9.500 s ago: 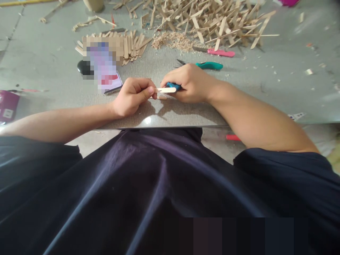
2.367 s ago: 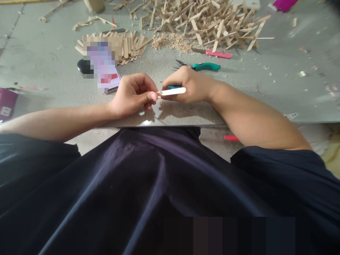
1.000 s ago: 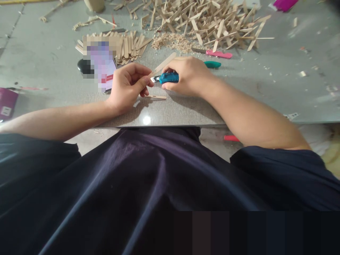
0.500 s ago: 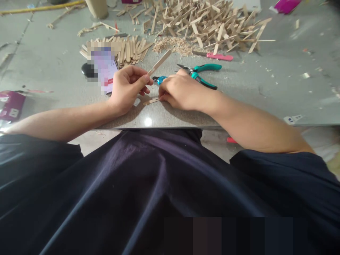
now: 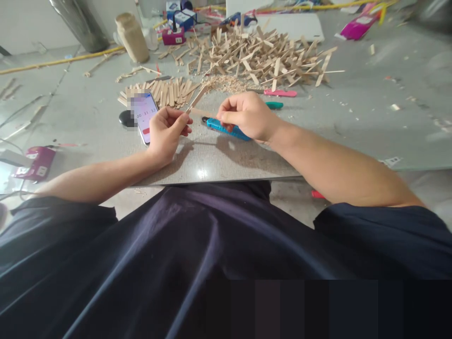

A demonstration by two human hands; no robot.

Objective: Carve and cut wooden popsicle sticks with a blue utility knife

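My left hand [image 5: 167, 132] pinches a wooden craft stick [image 5: 197, 100] between thumb and fingers. The stick slants up to the right, and a slit seems to show near the fingertips. Across from it, my right hand [image 5: 245, 115] is closed on a second craft stick [image 5: 203, 113], which points left toward the first; the two look close, but I cannot tell if they touch. Beneath the right hand a blue utility knife [image 5: 228, 129] lies on the table. The pliers' green handle [image 5: 274, 105] shows behind that hand, which hides the rest.
A big pile of crossed sticks [image 5: 261, 56] lies at the back, with wood shavings [image 5: 226, 84] and a pink-handled knife [image 5: 280, 93] before it. Flat sticks [image 5: 173, 92] and a phone [image 5: 144, 120] lie left. A jar [image 5: 132, 37] stands behind. The table edge [image 5: 226, 181] is near my lap.
My right hand has lifted a stick off the table and brought it up beside the one in my left hand. The view has tilted up, showing more of the table's back.
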